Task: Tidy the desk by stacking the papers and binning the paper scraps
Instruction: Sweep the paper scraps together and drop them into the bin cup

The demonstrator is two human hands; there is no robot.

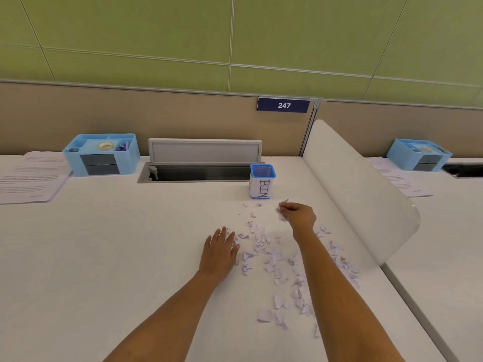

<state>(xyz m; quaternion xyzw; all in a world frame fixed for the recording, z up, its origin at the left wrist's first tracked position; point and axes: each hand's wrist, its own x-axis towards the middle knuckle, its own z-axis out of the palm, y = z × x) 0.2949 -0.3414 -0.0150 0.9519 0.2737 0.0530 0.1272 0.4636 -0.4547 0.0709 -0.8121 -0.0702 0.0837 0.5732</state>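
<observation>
1 bin [262, 182], 1 paper pile [31, 178], roughly 50 scraps [264, 315], right hand [299, 214] pinching some

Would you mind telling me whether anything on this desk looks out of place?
Yes: torn paper scraps lie scattered over the right side of the desk, in front of the bin rather than inside it. The right hand pinches a few; the left hand rests flat beside them.

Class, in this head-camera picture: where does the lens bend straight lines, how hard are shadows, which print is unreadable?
Head view: wide lens bows the top of the partition; light is even, shadows under the left hand faint; print on the papers is too soft to read, BIN on the bin legible.
</observation>
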